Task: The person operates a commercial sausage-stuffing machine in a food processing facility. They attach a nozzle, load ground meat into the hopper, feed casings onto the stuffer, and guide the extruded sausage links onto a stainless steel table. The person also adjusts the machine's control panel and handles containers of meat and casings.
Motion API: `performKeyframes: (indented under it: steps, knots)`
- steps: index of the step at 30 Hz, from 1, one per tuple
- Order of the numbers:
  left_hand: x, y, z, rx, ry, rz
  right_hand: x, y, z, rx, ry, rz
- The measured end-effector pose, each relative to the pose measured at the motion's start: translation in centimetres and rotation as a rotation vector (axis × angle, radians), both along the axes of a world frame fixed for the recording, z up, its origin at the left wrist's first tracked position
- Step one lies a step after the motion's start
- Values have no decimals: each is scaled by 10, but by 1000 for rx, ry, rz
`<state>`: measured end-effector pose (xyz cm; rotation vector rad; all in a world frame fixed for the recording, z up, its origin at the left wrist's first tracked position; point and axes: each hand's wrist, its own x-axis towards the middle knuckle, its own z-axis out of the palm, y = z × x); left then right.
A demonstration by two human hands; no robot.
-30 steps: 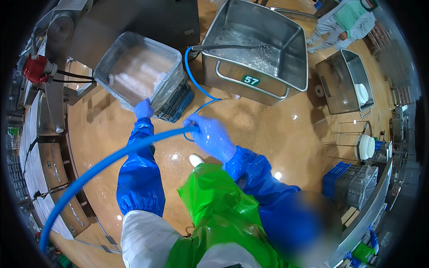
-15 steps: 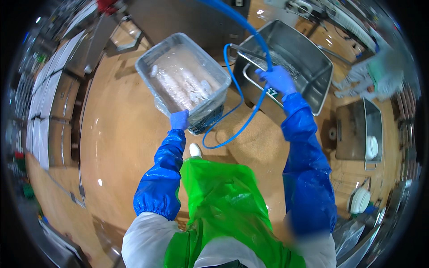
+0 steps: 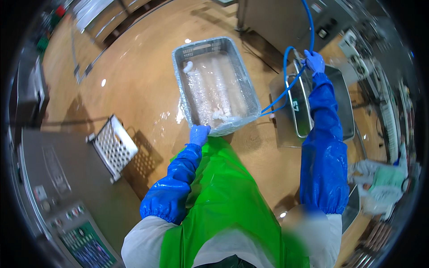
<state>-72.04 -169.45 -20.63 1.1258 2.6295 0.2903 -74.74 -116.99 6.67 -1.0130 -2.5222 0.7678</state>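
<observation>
My left hand (image 3: 199,135), in a thin blue-violet glove, is closed on the near rim of a grey crate (image 3: 253,91) lined with clear plastic. Inside the crate, cloudy pinkish liquid covers most of several long, pale, glossy shapes (image 3: 222,91); their kind I cannot make out. Off to the right, my gloved right hand (image 3: 314,61) is closed around a blue hose (image 3: 310,22), above the rim of a deep steel tub cart (image 3: 339,89). Whether its fingers also touch the cart's metal handle (image 3: 291,107) is hidden.
On the left stand a white perforated panel (image 3: 117,145) and a steel machine (image 3: 67,165) with a control panel. Another steel machine (image 3: 272,29) is at the back. A co-worker (image 3: 380,187) is at far right. The tan floor (image 3: 147,58) looks wet.
My view has swung to the left, bringing the machine and perforated panel into sight. The crate now sits closer against my green apron. Both hands keep their holds, and the hose loop has shifted.
</observation>
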Motion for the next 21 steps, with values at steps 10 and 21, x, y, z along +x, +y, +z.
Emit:
performKeyframes:
  steps: [10, 21]
  knots:
    - [228, -102, -3, 113, 22, 413, 28, -243, -288, 180, -238, 626]
    - [473, -187, 7, 101, 148, 950, 218, -414, -347, -10, -188, 815]
